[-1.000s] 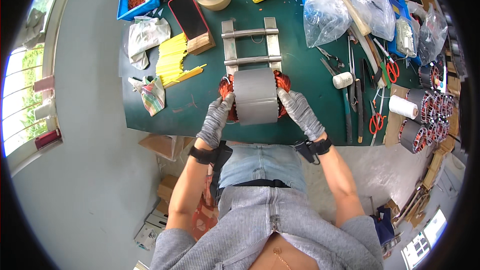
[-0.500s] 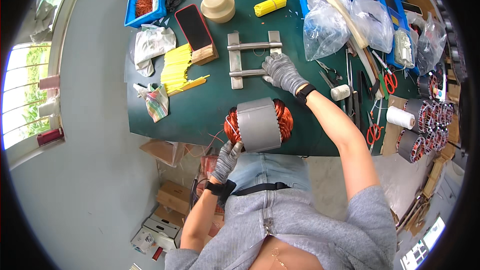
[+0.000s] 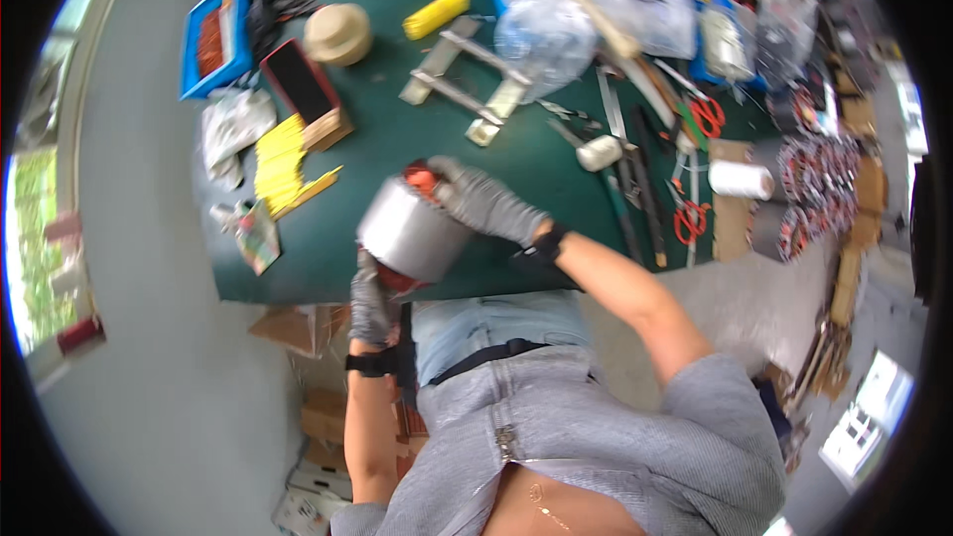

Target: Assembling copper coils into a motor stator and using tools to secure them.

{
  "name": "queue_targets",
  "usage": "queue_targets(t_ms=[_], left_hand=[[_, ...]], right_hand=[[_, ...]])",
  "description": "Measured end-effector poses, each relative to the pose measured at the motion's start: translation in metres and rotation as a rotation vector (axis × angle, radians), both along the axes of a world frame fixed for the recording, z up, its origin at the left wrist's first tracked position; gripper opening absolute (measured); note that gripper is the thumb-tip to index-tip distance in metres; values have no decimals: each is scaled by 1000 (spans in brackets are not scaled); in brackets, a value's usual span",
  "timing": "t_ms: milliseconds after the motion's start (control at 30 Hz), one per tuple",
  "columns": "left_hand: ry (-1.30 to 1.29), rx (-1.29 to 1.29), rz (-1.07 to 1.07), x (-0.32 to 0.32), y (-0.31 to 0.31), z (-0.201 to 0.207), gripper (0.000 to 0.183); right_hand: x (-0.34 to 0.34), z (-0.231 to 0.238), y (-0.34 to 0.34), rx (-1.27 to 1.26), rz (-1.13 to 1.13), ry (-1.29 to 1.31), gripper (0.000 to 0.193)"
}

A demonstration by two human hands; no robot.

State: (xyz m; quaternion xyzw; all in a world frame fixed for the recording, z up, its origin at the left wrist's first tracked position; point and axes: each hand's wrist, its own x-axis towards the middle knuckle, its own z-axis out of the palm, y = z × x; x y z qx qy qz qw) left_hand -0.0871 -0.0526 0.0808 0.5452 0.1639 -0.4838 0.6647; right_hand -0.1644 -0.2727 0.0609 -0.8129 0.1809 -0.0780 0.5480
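Note:
Between my two gloved hands is a motor stator (image 3: 413, 234), a grey metal cylinder with copper windings showing at its ends. It is tilted near the front edge of the table. My right hand (image 3: 484, 202), in a grey striped glove, is closed over the upper right end of the stator by the windings. Its lower left end is gripped by my left hand (image 3: 371, 306), whose fingers are blurred and partly hidden by the cylinder. A metal frame (image 3: 452, 91) of two flat plates joined by two bars lies beyond the stator, touched by neither hand.
Yellow strips (image 3: 281, 167), a phone (image 3: 299, 81) propped on a wooden block, and a beige round piece (image 3: 338, 34) lie to the left. Rightward are plastic bags (image 3: 544, 48), a white thread spool (image 3: 741, 180), red-handled scissors (image 3: 691, 222) and several more stators (image 3: 779, 228).
My right hand has left the metal frame and taken hold of the stator, which is now tilted. The metal frame has turned askew. The whole view has shifted.

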Motion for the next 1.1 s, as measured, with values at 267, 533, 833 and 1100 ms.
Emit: queue_targets(t_ms=[267,533,833,1100], left_hand=[[-174,221,116,34,3,-28,53],[-161,315,142,50,12,-49,53],[-202,456,122,30,20,-41,58],[-451,354,100,22,4,-36,43]], right_hand=[[-143,-6,-52,-386,25,282,25],[-259,-76,-249,-709,-1019,594,40],[-245,-85,-268,-759,-584,338,18],[-254,-95,-297,-1023,-336,818,48]])
